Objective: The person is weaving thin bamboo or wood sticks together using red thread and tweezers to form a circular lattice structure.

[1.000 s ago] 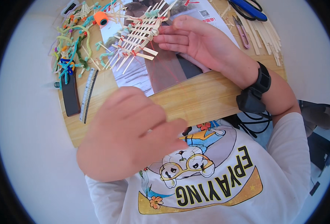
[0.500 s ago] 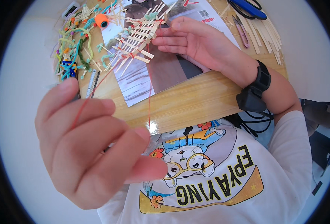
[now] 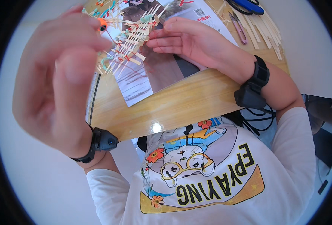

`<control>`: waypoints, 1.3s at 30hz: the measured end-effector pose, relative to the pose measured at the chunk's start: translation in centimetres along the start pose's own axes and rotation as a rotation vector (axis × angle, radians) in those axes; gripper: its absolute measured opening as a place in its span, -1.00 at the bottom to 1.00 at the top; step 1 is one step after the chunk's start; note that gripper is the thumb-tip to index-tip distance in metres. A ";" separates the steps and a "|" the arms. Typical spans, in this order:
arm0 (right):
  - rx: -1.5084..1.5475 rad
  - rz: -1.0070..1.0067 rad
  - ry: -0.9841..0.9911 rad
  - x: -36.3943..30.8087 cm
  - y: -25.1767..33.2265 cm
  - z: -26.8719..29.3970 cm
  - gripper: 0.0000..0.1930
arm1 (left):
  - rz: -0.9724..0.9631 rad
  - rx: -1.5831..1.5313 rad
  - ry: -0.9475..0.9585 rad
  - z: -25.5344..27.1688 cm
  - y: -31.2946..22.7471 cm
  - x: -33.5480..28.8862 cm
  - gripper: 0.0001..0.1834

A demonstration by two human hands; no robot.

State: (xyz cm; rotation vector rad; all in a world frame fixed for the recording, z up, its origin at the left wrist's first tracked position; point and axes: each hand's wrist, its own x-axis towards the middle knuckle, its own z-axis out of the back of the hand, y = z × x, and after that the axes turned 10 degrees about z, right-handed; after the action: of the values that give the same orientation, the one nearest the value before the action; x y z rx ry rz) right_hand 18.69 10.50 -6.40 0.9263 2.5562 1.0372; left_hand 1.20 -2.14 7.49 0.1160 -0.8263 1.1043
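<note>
A small lattice of pale bamboo strips (image 3: 136, 37), tied with red thread and bits of pale green pipe cleaner, is held above a magazine. At its right edge, my right hand (image 3: 190, 41) is closed on it, fingers outstretched and the gripping tips partly hidden behind the strips. My left hand (image 3: 61, 71) is raised close to the camera at the left, blurred, its fingers curled and pinched. Red thread (image 3: 134, 69) hangs loosely below the lattice; its run up to my left fingers is hard to follow.
The magazine (image 3: 166, 77) lies on the wooden table (image 3: 173, 101). An orange spool (image 3: 103, 27) is partly covered by my left hand. Thread snips (image 3: 239, 28), blue-handled pliers (image 3: 250, 5) and loose bamboo strips (image 3: 265, 33) lie at the far right. A ruler (image 3: 92, 93) lies at left.
My left hand has swung up and away from my body, now covering the pipe cleaner pile. The thread, taut before, has slackened. The lattice and right hand have shifted slightly left.
</note>
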 end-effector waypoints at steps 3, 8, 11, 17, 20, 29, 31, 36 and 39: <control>0.009 -0.004 0.039 0.1 -0.3 0.1 -0.75 | 0.064 -0.083 0.014 1.4 2.4 0.7 -0.64; 0.014 0.011 0.060 -0.1 0.0 -0.1 -0.77 | 0.126 -0.251 0.168 5.2 7.2 1.5 -0.58; 0.015 0.013 0.067 -0.2 0.1 -0.3 -0.77 | 0.157 -0.327 0.152 10.8 13.0 -0.3 -0.58; 0.009 0.004 0.060 -0.3 0.1 -0.3 -0.78 | 0.221 -0.501 0.124 3.1 4.7 1.4 -0.57; -0.002 0.013 -0.011 -0.6 0.3 -0.8 -0.67 | 0.254 -0.588 0.108 2.5 4.2 2.0 -0.57; -0.051 0.011 0.053 -0.3 0.0 -0.5 -0.81 | 0.334 -0.849 0.059 -0.9 0.4 2.0 -0.56; -0.087 -0.004 0.065 -0.2 -0.3 -0.7 -0.82 | 0.358 -0.893 0.039 -0.3 0.4 1.8 -0.56; -0.179 0.025 0.025 -0.2 -0.1 0.0 -0.83 | 0.390 -1.060 0.023 -2.4 -0.1 2.5 -0.56; -0.223 0.101 -0.079 0.1 -0.1 0.2 -0.84 | 0.411 -1.146 0.003 -2.0 0.7 2.6 -0.55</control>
State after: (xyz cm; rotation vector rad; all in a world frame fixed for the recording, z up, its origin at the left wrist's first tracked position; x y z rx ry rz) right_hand 18.62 10.64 -6.56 1.0210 2.2929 1.2574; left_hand 2.19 1.04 7.51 -1.0479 -1.4028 0.8507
